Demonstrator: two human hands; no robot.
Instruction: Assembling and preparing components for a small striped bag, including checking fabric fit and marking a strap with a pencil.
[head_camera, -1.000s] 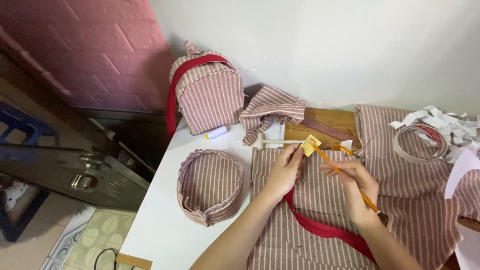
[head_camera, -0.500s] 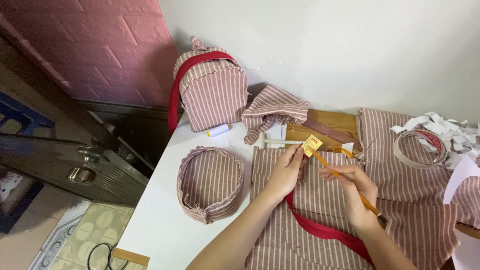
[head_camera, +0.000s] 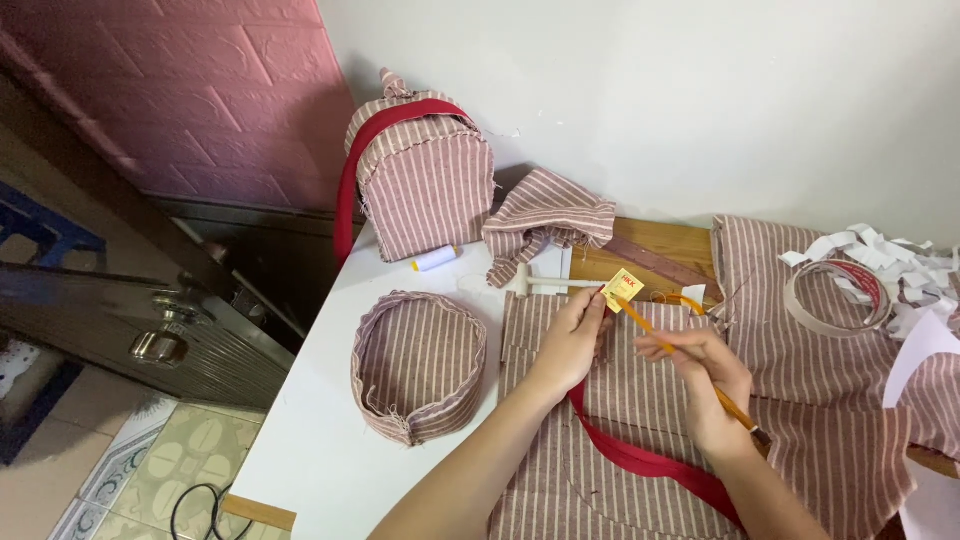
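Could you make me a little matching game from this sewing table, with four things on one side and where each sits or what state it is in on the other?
Things:
1. striped bag
2. thread spool
3. pencil
4. tape roll

Places or states:
A. held in the right hand
B. lying on striped cloth beside white paper strips
C. standing upright against the wall, red strap over it
D. lying on the white table just in front of the bag

Pairs: 1-C, 2-D, 3-A, 4-B
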